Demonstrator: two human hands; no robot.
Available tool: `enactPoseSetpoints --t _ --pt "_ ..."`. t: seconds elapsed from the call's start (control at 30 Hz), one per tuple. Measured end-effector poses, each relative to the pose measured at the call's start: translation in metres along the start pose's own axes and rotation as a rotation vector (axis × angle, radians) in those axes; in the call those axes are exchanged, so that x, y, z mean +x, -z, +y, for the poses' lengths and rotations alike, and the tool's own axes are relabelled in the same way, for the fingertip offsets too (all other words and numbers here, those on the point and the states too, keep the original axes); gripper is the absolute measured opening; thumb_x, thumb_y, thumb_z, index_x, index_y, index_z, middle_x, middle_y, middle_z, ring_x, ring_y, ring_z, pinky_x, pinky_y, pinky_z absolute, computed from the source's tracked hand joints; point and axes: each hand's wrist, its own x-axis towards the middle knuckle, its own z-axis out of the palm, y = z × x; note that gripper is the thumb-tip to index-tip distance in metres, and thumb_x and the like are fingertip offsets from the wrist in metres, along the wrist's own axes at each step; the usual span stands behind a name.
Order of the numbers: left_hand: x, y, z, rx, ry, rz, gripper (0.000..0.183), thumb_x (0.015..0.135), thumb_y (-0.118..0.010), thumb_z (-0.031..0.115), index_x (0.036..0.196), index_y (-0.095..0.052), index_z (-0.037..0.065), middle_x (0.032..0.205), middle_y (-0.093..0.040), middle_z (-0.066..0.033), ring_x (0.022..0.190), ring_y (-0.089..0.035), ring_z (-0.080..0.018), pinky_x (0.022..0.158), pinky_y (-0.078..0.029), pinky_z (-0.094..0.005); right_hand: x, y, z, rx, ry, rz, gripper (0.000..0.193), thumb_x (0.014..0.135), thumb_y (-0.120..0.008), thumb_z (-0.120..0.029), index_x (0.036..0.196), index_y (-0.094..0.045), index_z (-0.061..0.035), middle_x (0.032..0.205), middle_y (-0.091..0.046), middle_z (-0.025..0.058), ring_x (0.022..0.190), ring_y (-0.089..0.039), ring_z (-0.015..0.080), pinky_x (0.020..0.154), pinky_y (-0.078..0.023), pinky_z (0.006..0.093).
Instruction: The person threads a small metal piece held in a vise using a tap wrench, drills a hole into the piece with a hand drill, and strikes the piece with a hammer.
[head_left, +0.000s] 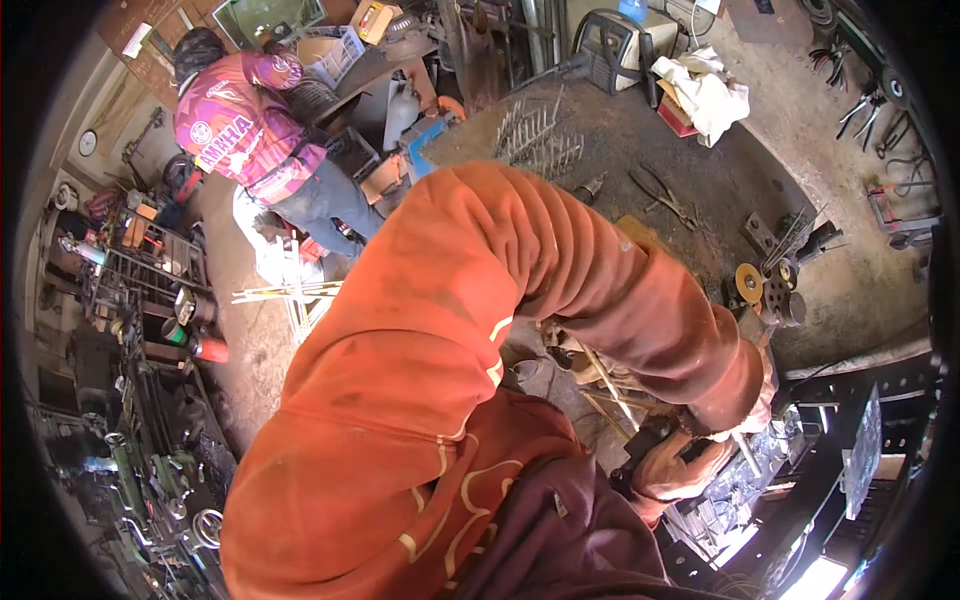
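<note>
My left arm, in an orange sleeve [430, 330], arches across the view and bends down to the right. Past its brown-stained cuff, only a strip of my left hand [764, 390] shows, and its fingers are hidden. Just below, my right hand [680, 468] is curled round a dark object [652, 437] that I cannot make out. A pale metal bar [746, 455] slants beside the two hands. Thin metal rods [610, 385] cross beneath the left forearm. Small metal pieces [715, 505] lie heaped below the right hand.
On the workbench [840, 330] lie pliers [665, 195], a spiky row of metal rods [540, 140], a yellow disc [749, 283] and a white cloth [705, 95]. A co-worker [250, 130] stands at the far left. Pale strips [290, 290] lie nearby; cluttered shelves [150, 260] line the left.
</note>
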Motion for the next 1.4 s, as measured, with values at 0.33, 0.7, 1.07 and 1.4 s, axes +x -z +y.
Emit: enactPoseSetpoints --t 0.33,0.7,1.07,1.4 --pt "0.014 -0.013 0.001 -0.061 0.065 0.107 0.024 0.085 -0.065 0.021 0.103 -0.073 0.008 0.105 -0.072 -0.0086 0.103 -0.069 -0.0252 0.086 -0.056 -0.0373 -0.002 -0.003 0.009 0.005 0.0 0.005 0.035 0.097 -0.059 -0.016 0.122 -0.059 0.0078 0.118 -0.062 0.0287 0.109 -0.058 0.0478 0.097 -0.042 0.0535" --pt "0.007 0.007 -0.001 -0.524 0.26 -0.118 0.032 0.087 -0.063 0.029 0.105 -0.072 0.004 0.1 -0.072 -0.0133 0.097 -0.069 -0.0311 0.085 -0.054 -0.0425 0.004 0.0 0.0 -0.081 -0.125 -0.012 0.045 0.086 -0.064 -0.008 0.128 -0.059 0.0043 0.119 -0.063 0.0258 0.108 -0.059 0.0462 0.095 -0.045 0.0486" --pt "0.01 -0.046 -0.045 0.158 -0.371 0.711 0.041 0.085 -0.069 0.029 0.119 -0.056 0.01 0.098 -0.067 -0.0102 0.085 -0.066 -0.0252 0.089 -0.053 -0.042 0.015 0.002 -0.008 -0.156 -0.032 0.02 0.022 0.089 -0.065 -0.008 0.108 -0.067 0.0025 0.097 -0.067 0.0211 0.09 -0.063 0.0406 0.08 -0.051 0.0455" --pt "-0.009 0.024 -0.026 0.147 -0.268 -0.013 0.03 0.09 -0.063 0.025 0.115 -0.07 0.009 0.115 -0.07 -0.0121 0.107 -0.066 -0.0315 0.088 -0.054 -0.0443 0.019 0.008 -0.013 -0.073 -0.038 -0.032 0.027 0.087 -0.07 -0.007 0.112 -0.067 0.0014 0.108 -0.066 0.0219 0.1 -0.062 0.0411 0.088 -0.049 0.0473"
